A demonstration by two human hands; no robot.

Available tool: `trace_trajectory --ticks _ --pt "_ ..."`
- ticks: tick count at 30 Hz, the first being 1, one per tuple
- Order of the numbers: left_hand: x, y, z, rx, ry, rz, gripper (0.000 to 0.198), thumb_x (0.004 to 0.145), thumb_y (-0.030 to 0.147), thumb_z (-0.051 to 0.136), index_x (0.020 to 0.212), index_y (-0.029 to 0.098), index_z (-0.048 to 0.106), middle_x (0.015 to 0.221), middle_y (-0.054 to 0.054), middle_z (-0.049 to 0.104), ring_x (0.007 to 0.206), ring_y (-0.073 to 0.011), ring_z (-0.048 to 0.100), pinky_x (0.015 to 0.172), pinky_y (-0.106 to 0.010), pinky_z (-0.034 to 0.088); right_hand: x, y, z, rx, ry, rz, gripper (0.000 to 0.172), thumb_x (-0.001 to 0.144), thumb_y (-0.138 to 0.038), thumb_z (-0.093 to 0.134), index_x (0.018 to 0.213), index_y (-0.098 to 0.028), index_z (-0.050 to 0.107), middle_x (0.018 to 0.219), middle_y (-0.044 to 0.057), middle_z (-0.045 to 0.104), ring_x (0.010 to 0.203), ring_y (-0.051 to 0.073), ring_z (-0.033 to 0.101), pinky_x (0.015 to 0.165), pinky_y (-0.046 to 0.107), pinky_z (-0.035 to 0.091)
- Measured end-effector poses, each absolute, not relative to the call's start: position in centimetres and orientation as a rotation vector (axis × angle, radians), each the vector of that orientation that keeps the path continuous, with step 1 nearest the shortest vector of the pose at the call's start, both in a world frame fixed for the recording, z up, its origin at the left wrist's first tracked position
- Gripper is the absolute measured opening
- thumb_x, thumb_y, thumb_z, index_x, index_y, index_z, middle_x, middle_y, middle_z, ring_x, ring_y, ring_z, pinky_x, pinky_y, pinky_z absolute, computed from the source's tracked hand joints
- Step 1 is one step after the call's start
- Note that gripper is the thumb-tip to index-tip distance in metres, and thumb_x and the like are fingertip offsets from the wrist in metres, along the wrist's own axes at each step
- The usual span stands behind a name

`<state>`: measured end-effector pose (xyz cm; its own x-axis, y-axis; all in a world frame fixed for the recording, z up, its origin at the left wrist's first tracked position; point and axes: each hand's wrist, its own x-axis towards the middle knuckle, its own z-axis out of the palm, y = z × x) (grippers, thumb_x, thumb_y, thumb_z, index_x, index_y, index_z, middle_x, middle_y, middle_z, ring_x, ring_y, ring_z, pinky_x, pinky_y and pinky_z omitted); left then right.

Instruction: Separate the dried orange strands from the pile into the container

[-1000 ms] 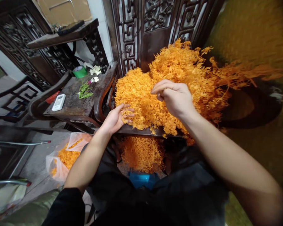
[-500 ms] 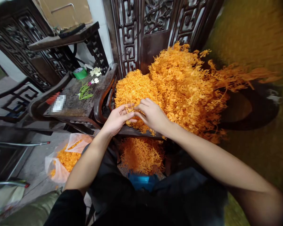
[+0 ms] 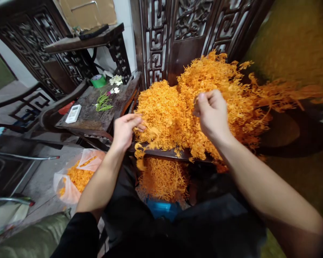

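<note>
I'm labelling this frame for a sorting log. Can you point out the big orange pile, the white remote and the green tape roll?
orange pile (image 3: 172, 114): head view, on the dense left half of the heap.
white remote (image 3: 73, 114): head view, middle of its face.
green tape roll (image 3: 98, 81): head view, its green side.

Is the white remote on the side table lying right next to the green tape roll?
No: the white remote lies near the table's front left edge, while the green tape roll sits apart at the back.
</note>
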<state>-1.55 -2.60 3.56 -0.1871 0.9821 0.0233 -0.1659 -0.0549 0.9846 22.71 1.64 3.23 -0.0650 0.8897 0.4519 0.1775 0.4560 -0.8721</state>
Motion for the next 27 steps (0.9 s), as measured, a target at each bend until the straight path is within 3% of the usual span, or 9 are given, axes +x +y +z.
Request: trace_trajectory --ticks 3,6,10,14,16,19,22,25,27 --pt "-0.5 -3.1 3.2 1.105 1.066 1.236 0.039 0.073 0.032 0.088 0.098 0.013 0.064 0.077 -0.006 0.077 0.056 -0.0165 0.073 0.051 -0.024 0.054 22.0 0.3 3.8 -0.868 -1.716 0.698 0.014 0.105 -0.033 0.049 0.102 -0.024 0.059 0.087 0.004 0.064 0.075 0.017 0.057 0.072 0.035 0.047" --pt "0.6 -3.5 2.7 1.135 1.013 1.176 0.046 0.073 0.040 0.090 0.096 0.015 0.059 0.080 -0.007 0.079 0.058 -0.0172 0.074 0.051 -0.024 0.054 20.6 -1.3 4.2 -0.713 -2.029 0.577 0.023 0.105 -0.022 0.043 0.110 -0.022 0.065 0.090 0.005 0.064 0.085 0.019 0.061 0.081 0.037 0.050" --pt "0.9 -3.7 2.6 1.207 1.000 1.161 0.047 0.076 0.049 0.087 0.096 0.014 0.062 0.075 -0.005 0.076 0.060 -0.0166 0.074 0.052 -0.023 0.056 20.2 -1.8 3.9 -0.729 -2.157 0.449 0.024 0.104 -0.033 0.056 0.121 -0.020 0.067 0.099 0.008 0.062 0.090 0.022 0.062 0.082 0.039 0.051" --pt "1.3 -3.9 2.8 1.251 1.023 1.091 0.048 0.080 0.058 0.081 0.092 0.014 0.065 0.080 -0.008 0.077 0.061 -0.0168 0.075 0.051 -0.023 0.055 20.2 -1.4 3.0 -0.736 -2.143 0.397 0.014 0.102 -0.033 0.060 0.100 -0.020 0.067 0.090 0.006 0.059 0.082 0.020 0.057 0.073 0.036 0.047" --pt "1.3 -3.9 2.9 1.238 1.035 1.084 0.046 0.081 0.058 0.080 0.089 0.014 0.067 0.081 -0.009 0.078 0.058 -0.0157 0.073 0.048 -0.023 0.054 19.9 -1.4 2.8 -0.691 -2.088 0.441 0.019 0.102 -0.032 0.058 0.087 -0.021 0.062 0.083 0.004 0.057 0.076 0.019 0.054 0.069 0.035 0.045" --pt "0.7 -3.5 2.9 1.101 1.106 1.218 0.036 0.082 0.048 0.081 0.083 0.013 0.069 0.067 -0.005 0.074 0.041 -0.0098 0.061 0.037 -0.019 0.042 20.3 -1.0 3.3 -0.765 -1.772 0.551 0.030 0.101 -0.041 0.059 0.079 -0.024 0.051 0.074 0.002 0.052 0.068 0.017 0.050 0.064 0.034 0.042" --pt "-0.5 -2.9 3.0 0.913 1.158 1.346 0.027 0.083 0.036 0.080 0.080 0.012 0.069 0.055 -0.001 0.067 0.034 -0.0057 0.051 0.032 -0.016 0.031 21.7 -0.1 4.3 -0.882 -1.407 0.616 0.031 0.100 -0.052 0.057 0.084 -0.027 0.046 0.074 0.001 0.052 0.062 0.016 0.046 0.059 0.033 0.040" --pt "-1.1 -2.7 3.1 0.820 1.103 1.311 0.022 0.088 0.033 0.075 0.087 0.011 0.070 0.070 -0.006 0.075 0.047 -0.0095 0.065 0.040 -0.016 0.044 23.0 0.2 5.2 -0.901 -1.368 0.730 0.026 0.101 -0.055 0.054 0.097 -0.030 0.048 0.085 0.002 0.061 0.061 0.016 0.045 0.057 0.033 0.039" --pt "-1.1 -2.8 3.2 0.772 1.042 1.261 0.018 0.092 0.030 0.069 0.093 0.011 0.069 0.089 -0.012 0.080 0.069 -0.0164 0.077 0.055 -0.021 0.058 23.1 -0.4 5.5 -0.876 -1.476 0.776 0.022 0.102 -0.051 0.053 0.105 -0.030 0.052 0.092 0.003 0.065 0.062 0.016 0.047 0.059 0.033 0.041"
